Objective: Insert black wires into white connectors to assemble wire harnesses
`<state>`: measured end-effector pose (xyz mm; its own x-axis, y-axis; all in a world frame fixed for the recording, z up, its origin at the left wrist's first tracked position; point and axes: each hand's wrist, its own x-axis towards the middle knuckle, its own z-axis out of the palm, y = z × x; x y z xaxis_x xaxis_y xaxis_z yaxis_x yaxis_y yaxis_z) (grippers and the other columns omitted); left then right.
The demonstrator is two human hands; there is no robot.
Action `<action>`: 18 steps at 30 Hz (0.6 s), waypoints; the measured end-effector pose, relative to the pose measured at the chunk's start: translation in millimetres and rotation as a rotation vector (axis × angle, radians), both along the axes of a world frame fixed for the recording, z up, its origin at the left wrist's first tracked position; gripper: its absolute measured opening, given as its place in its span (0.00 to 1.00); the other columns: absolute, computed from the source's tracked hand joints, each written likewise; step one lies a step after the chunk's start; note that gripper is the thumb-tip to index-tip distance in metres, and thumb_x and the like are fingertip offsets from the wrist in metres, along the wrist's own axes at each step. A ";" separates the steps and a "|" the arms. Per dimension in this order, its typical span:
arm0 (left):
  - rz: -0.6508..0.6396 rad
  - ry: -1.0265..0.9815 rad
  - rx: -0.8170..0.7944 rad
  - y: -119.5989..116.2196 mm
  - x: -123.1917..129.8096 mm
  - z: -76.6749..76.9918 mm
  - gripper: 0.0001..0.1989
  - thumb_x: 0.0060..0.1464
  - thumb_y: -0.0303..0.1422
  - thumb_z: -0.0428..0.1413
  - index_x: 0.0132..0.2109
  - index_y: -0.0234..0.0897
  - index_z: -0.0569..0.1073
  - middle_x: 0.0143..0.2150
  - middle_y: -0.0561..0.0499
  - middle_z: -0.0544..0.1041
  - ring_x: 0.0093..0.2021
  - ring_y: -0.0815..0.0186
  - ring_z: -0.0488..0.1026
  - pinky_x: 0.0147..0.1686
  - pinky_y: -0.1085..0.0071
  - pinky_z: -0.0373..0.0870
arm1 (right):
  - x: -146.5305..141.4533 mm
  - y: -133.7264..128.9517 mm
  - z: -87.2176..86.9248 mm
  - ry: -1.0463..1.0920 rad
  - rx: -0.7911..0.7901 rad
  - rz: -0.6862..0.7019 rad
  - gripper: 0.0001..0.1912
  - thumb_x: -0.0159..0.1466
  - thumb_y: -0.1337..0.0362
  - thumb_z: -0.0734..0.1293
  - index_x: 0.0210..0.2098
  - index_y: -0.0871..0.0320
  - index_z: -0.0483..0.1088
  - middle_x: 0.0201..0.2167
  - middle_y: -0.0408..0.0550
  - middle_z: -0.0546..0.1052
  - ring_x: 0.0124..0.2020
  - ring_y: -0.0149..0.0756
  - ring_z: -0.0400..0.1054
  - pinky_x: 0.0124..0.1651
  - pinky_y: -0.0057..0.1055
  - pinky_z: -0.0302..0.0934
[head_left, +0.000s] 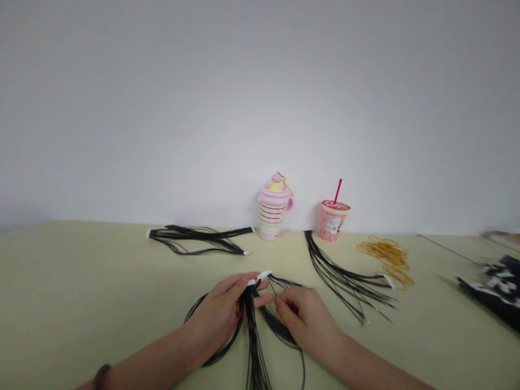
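A bundle of thin black wires (255, 346) with white tips at one end hangs over the table in front of me. My left hand (217, 314) is shut on the bundle near its white-tipped end. My right hand (304, 317) pinches some strands of the same bundle between its fingers, just to the right. Loose loops of wire curve below both hands. Another black wire bundle (345, 276) lies fanned out to the right, and a third (199, 240) lies near the far edge of the table, with white tips at both ends.
The pale yellow table (60, 303) meets a white wall at the back. A pink striped cup-shaped container (273, 208) and a pink drink cup with a red straw (333, 219) stand there. Loose orange rubber bands (385, 260) and a black-and-white object (493, 287) lie to the right.
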<state>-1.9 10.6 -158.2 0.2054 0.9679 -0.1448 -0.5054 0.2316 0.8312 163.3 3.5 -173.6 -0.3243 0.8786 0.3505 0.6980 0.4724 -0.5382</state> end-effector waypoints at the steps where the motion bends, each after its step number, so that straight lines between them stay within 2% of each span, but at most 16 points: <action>1: 0.008 0.005 -0.004 -0.5 0.4 1.2 0.07 0.49 0.29 0.53 0.34 0.32 0.75 0.40 0.45 0.78 0.48 0.56 0.70 0.50 0.61 0.65 | -0.1 -0.4 0.2 -0.006 -0.002 0.001 0.17 0.61 0.66 0.54 0.17 0.61 0.60 0.15 0.41 0.63 0.19 0.24 0.54 0.24 0.23 0.42; 8: 0.024 0.038 -0.018 -4.5 3.5 7.2 0.08 0.50 0.26 0.51 0.32 0.31 0.75 0.39 0.45 0.78 0.45 0.57 0.72 0.47 0.62 0.67 | -1.3 -1.1 2.1 -0.056 -0.013 -0.031 0.17 0.61 0.65 0.53 0.18 0.60 0.60 0.17 0.43 0.67 0.21 0.26 0.57 0.25 0.23 0.44; 15: -0.071 0.068 0.006 -3.2 1.1 -1.9 0.07 0.50 0.29 0.53 0.33 0.32 0.75 0.35 0.45 0.78 0.41 0.57 0.74 0.46 0.61 0.67 | -1.7 0.0 -1.7 -0.051 0.053 -0.049 0.14 0.60 0.68 0.55 0.19 0.60 0.60 0.18 0.42 0.67 0.21 0.26 0.57 0.26 0.23 0.43; 18: -0.082 0.070 0.025 -3.0 1.1 -4.1 0.07 0.49 0.30 0.54 0.34 0.34 0.75 0.36 0.46 0.78 0.41 0.58 0.74 0.46 0.62 0.67 | -1.1 -0.3 -1.2 -0.001 0.037 -0.058 0.14 0.60 0.67 0.55 0.19 0.60 0.60 0.17 0.41 0.65 0.20 0.25 0.56 0.24 0.22 0.43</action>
